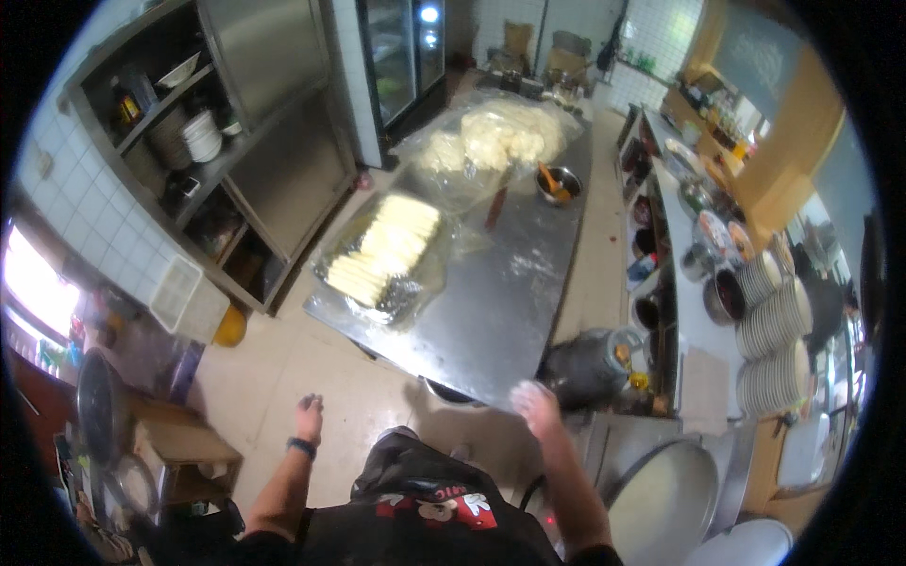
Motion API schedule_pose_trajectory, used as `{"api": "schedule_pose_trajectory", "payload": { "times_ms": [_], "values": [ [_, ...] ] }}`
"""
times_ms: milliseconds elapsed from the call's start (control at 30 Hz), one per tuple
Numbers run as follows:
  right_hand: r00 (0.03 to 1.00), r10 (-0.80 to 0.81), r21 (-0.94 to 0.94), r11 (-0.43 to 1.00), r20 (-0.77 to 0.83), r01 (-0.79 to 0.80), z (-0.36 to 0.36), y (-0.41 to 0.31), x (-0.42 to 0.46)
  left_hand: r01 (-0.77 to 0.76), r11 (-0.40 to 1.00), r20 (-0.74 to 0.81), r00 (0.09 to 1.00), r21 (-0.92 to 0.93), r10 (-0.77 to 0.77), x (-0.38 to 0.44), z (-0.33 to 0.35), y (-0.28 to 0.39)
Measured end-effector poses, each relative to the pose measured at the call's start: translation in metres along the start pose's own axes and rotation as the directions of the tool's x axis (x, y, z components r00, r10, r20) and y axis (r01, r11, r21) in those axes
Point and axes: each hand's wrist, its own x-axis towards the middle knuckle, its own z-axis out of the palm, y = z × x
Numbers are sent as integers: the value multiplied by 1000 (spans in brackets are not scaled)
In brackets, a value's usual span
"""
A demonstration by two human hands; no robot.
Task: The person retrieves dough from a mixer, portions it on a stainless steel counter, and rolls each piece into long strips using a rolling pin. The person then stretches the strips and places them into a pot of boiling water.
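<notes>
My left hand point(309, 419) hangs over the tiled floor with its fingers loosely bent, nothing visible in it. My right hand point(536, 409), white with what looks like flour and a little blurred, is by the near right corner of a steel worktable point(488, 304); whether it touches the table I cannot tell. A tray lined with clear plastic point(393, 311) holds rows of pale dough strips point(386, 247) on the table's left side. Farther back, a big mass of dough point(513, 134) lies under clear plastic film. Near it are a brown wooden-looking tool point(497, 205) and a metal bowl point(570, 177) with an orange utensil point(552, 182).
A gas cylinder point(584, 368) stands just right of the table. Along the right runs a counter point(701, 354) with stacked plates point(771, 318); a large round pan point(665, 495) is near my right arm. A steel cabinet point(276, 163) and a wooden stand point(187, 439) are at left.
</notes>
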Motion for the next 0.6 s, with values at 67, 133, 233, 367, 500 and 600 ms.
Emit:
{"api": "schedule_pose_trajectory", "payload": {
  "times_ms": [67,133,233,367,500,600],
  "values": [
    [993,88,-224,969,-75,-103,78,-23,73,186,962,-36,980,-199,-197,-4,17,39],
    [991,137,-328,936,-3,-130,131,-7,154,165,933,-9,984,-319,-177,22,31,56],
    [973,223,-467,856,-56,-223,176,33,250,172,866,125,984,-470,-128,72,92,98],
    [944,288,-456,827,-162,-330,250,86,292,362,716,346,921,-597,-178,153,126,152],
    [985,15,-900,403,-174,-166,274,89,297,551,709,383,829,-439,-407,170,152,218],
    [978,2,-881,434,-206,-187,284,71,304,534,709,450,829,-462,-332,180,156,222]
  ]
}}
